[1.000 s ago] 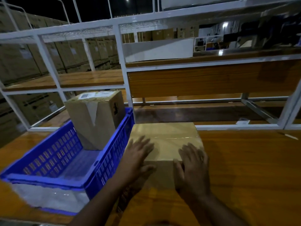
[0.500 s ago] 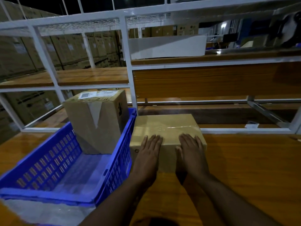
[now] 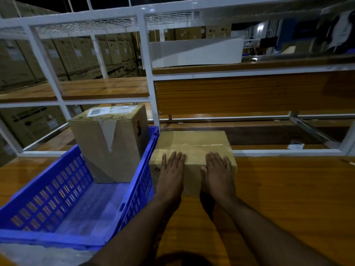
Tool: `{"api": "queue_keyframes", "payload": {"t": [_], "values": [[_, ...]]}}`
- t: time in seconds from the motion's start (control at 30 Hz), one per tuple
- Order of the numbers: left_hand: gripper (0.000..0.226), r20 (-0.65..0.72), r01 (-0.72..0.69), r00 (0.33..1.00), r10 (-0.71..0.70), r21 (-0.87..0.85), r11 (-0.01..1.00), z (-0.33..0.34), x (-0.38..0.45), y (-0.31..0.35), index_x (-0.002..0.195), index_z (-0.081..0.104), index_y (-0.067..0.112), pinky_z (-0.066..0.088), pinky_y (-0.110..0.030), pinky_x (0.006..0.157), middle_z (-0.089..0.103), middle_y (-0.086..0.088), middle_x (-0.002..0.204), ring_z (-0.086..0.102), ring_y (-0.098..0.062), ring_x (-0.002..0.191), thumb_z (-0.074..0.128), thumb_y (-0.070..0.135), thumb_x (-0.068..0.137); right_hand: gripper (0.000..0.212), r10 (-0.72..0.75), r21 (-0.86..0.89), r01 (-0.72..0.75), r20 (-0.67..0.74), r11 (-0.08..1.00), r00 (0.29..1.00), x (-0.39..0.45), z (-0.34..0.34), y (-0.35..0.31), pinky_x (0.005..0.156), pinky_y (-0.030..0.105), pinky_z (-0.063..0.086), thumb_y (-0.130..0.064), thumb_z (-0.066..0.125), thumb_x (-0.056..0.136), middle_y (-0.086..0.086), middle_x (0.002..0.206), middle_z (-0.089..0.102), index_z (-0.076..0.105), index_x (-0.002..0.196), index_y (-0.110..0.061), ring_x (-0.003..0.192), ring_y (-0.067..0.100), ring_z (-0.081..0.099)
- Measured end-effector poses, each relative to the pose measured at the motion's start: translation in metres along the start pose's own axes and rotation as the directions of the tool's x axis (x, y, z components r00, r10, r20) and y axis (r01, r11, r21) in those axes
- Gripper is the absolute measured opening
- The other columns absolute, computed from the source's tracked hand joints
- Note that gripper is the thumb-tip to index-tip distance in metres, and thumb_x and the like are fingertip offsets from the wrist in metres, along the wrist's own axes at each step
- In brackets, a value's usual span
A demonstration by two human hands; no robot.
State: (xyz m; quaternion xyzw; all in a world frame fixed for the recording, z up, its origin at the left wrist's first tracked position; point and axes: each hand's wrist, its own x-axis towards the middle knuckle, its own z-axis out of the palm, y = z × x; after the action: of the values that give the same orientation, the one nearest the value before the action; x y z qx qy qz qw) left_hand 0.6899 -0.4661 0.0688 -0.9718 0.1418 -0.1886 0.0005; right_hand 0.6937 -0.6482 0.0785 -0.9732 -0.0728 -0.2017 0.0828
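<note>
At the desk's [image 3: 288, 198] far edge, just beside the blue crate [image 3: 57, 198], the flat box [image 3: 192, 143] lies under the left hand [image 3: 172, 173] and right hand [image 3: 218, 175], fingers straight and pressing. A taller box [image 3: 109, 146] stands inside the crate; this one probably remains to load.

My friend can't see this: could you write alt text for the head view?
The left hand and right hand rest flat on a taped cardboard box on a wooden table. Left of it, a blue crate holds a taller labelled box.

A blue crate [image 3: 48, 198] at lower left holds a tall taped carton [image 3: 109, 148]. A white metal rack [image 3: 148, 73] crosses the upper frame, with stacked cartons [image 3: 23, 60] at upper left.
</note>
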Motion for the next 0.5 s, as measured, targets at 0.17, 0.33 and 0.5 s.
{"api": "queue_keyframes", "payload": {"t": [0.17, 0.33, 0.5], "values": [[0.086, -0.009, 0.008, 1.000, -0.009, -0.046, 0.999, -0.007, 0.001, 0.003, 0.161, 0.006, 0.017, -0.010, -0.050, 0.125, 0.010, -0.008, 0.169, 0.002, -0.022, 0.156, 0.060, 0.032, 0.095, 0.057, -0.033, 0.030, 0.032, 0.039, 0.999, 0.999, 0.000, -0.005, 0.005, 0.121, 0.037, -0.008, -0.041, 0.026, 0.107, 0.004, 0.165, 0.021, 0.020, 0.158, -0.016, 0.153, 0.017, 0.013], [0.068, 0.025, 0.035, 0.999, -0.031, -0.188, 0.982, -0.023, 0.004, 0.002, 0.161, 0.014, 0.016, -0.008, -0.046, 0.126, 0.015, -0.006, 0.169, 0.007, -0.020, 0.156, 0.045, 0.035, 0.103, 0.054, -0.035, 0.184, 0.025, 0.052, 0.983, 0.998, 0.003, -0.019, 0.005, 0.125, 0.037, 0.000, -0.040, 0.032, 0.106, 0.002, 0.162, 0.030, 0.029, 0.155, -0.016, 0.151, 0.015, 0.020], [0.066, -0.038, 0.097, 0.992, -0.118, -0.348, 0.933, -0.045, 0.000, 0.007, 0.159, 0.021, 0.019, 0.001, -0.045, 0.127, 0.023, -0.003, 0.166, 0.012, -0.019, 0.155, 0.051, 0.034, 0.103, 0.043, 0.040, 0.534, -0.008, -0.048, 0.845, 0.998, 0.008, -0.047, 0.015, 0.118, 0.033, 0.022, -0.029, 0.036, 0.108, 0.005, 0.155, 0.043, 0.045, 0.147, -0.015, 0.145, 0.018, 0.032]]}}
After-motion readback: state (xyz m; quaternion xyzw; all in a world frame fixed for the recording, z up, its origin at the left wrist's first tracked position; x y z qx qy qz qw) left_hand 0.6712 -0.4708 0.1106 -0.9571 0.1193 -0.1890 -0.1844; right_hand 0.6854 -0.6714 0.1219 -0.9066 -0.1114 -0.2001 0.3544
